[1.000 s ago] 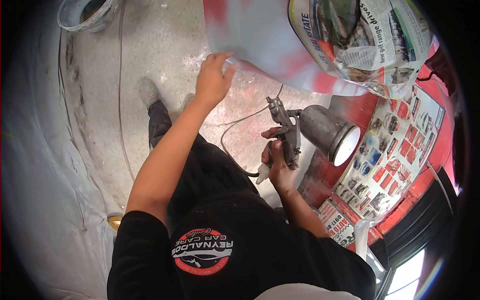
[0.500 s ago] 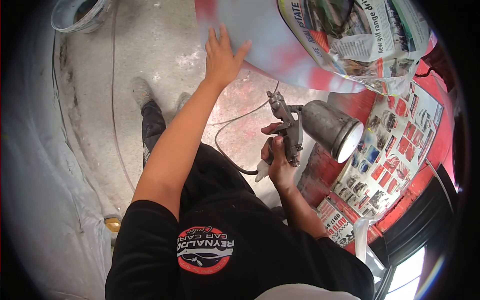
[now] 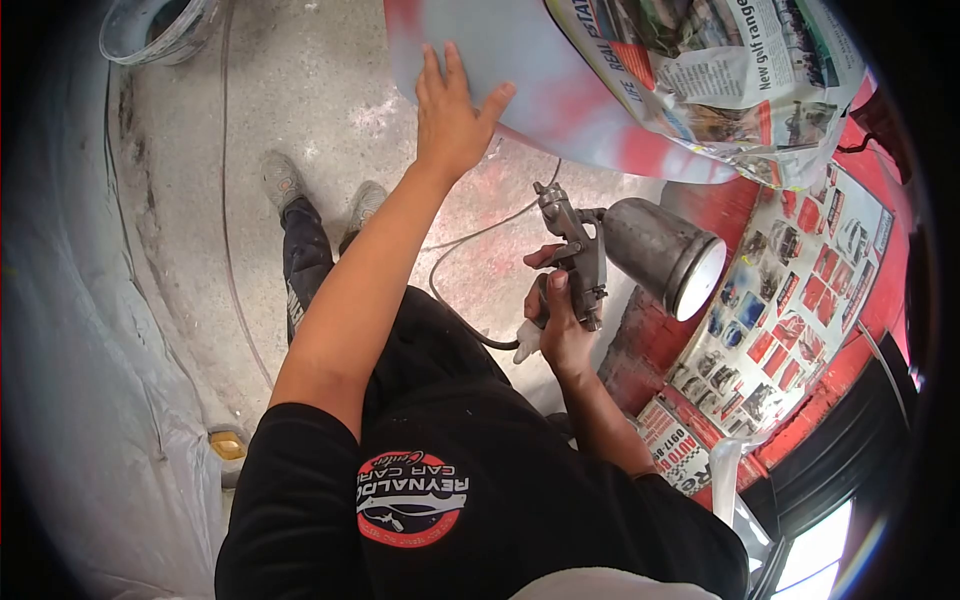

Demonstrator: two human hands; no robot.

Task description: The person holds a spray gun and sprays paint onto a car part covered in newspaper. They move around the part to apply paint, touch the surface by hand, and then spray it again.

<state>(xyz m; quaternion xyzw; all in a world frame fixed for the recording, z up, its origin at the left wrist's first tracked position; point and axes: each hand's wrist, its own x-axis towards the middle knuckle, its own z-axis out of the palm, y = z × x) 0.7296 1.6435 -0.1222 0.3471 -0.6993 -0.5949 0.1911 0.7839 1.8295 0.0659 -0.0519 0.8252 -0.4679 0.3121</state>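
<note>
My left hand is spread over the edge of a curved car panel, fingers flat against or just above its surface. Patchy grey and red paint covers the panel. In my right hand is a metal spray gun, my fingers wrapped round its handle. A grey metal paint cup with a pale end sits on the gun's right side. From the handle's base, where there is a whitish wrap, a dark air hose curves away. Newspaper under clear plastic masks the area beside the panel.
A bucket stands at the upper left. Plastic sheeting hangs along the left, near a small yellow object. A thin line runs over the concrete floor. On the right, a printed poster covers a red surface.
My left hand has shifted slightly right along the panel edge. More of my second shoe shows beside my forearm. The spray gun stays almost where it was in my right hand.
</note>
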